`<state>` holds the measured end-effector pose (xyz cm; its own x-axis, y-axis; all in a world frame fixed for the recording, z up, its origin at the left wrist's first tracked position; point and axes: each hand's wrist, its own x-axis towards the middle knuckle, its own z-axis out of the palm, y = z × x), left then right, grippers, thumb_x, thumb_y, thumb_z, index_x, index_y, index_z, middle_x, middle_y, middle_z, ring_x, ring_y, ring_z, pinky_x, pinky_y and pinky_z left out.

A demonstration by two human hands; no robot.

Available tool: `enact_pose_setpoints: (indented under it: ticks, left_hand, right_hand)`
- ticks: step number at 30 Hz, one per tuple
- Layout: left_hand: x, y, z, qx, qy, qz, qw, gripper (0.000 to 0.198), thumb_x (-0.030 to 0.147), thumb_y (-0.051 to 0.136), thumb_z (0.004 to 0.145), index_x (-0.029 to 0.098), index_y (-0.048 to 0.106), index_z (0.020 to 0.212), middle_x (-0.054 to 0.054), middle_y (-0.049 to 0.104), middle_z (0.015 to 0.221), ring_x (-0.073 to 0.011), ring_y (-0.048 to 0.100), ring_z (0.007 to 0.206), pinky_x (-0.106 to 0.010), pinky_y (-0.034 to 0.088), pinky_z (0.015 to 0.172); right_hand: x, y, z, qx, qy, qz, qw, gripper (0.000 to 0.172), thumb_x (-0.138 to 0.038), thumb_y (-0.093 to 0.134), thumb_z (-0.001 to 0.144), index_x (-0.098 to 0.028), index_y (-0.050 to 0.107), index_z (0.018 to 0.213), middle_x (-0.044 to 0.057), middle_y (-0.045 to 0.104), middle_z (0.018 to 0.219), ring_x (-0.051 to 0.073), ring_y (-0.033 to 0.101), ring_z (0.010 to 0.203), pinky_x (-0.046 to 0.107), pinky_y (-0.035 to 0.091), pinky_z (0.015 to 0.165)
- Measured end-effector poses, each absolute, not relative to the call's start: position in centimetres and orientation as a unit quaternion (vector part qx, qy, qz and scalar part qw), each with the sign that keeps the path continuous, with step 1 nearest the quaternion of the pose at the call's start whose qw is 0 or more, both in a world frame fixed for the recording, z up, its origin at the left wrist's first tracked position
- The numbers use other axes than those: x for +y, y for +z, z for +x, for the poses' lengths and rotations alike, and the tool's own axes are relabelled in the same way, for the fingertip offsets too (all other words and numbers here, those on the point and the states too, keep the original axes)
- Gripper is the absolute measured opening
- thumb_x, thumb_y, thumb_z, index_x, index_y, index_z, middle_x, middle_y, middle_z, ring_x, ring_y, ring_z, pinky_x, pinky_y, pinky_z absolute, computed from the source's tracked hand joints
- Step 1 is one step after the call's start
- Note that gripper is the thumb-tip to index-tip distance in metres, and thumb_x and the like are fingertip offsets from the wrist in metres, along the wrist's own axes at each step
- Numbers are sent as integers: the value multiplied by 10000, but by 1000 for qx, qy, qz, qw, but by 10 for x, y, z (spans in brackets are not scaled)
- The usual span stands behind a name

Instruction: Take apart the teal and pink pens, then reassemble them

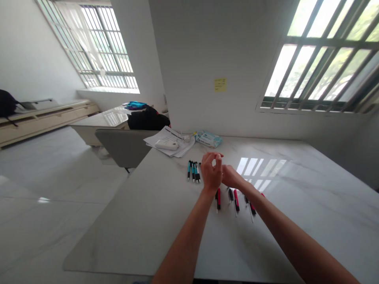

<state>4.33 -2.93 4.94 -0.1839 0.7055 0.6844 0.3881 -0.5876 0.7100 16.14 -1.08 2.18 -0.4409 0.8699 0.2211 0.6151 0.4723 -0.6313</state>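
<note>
Just over the table, my left hand (pixel 211 172) and my right hand (pixel 231 176) meet, with fingers curled closed. Whatever lies between them, if anything, is hidden. My left hand partly covers the right fingers. To the left lies a row of several teal-and-black pens (pixel 193 172), side by side on the table. Below my hands are red-and-black pen parts: one red barrel (pixel 218 198) by my left wrist and another red barrel (pixel 237 200) farther right. Thin pale refills lie beside them, one refill (pixel 251 215) near my right forearm. That forearm partly covers the rightmost parts.
The white marbled table (pixel 142 236) ends at a wall bearing a yellow note (pixel 220 84). At its back lie papers (pixel 185 152), a white device (pixel 166 145) and a pack of wipes (pixel 209 139). A grey chair (pixel 124 148) stands beyond the left edge.
</note>
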Motion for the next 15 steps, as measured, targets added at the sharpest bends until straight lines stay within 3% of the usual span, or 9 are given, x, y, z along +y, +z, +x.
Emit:
enact_pose_setpoints:
  ticks: [2, 6, 10, 15]
  left_hand:
    - [-26, 48, 42, 447, 642, 606, 145, 296, 270, 446, 1016, 212, 685, 852, -51, 716, 925, -201, 656, 937, -322, 493, 878]
    - [-19, 42, 41, 476, 650, 563, 184, 319, 305, 431, 1026, 210, 683, 856, -44, 735, 917, -183, 667, 891, -295, 497, 818]
    - [-11, 35, 39, 485, 653, 545, 201, 315, 298, 442, 1011, 206, 693, 846, -36, 741, 887, -171, 662, 836, -284, 499, 783]
    - [0, 28, 36, 499, 640, 547, 204, 333, 318, 427, 1005, 200, 692, 841, -36, 734, 856, -162, 662, 809, -269, 508, 780]
  right_hand:
    - [-22, 17, 178, -817, 241, -455, 260, 189, -200, 697, 884, -167, 724, 1068, 34, 742, 911, 201, 687, 844, 320, 528, 801]
    - [-55, 8, 201, -827, 226, -444, 259, 568, -298, 785, 818, -265, 595, 1353, 72, 709, 1165, 259, 629, 1088, 410, 509, 943]
    - [-76, 7, 197, -853, 203, -418, 238, 885, -462, 885, 718, -278, 482, 1484, 106, 652, 1319, 319, 531, 1251, 480, 449, 1053]
    - [-80, 9, 189, -865, 181, -421, 205, 1039, -538, 921, 637, -274, 449, 1524, 125, 662, 1286, 360, 524, 1250, 505, 430, 1053]
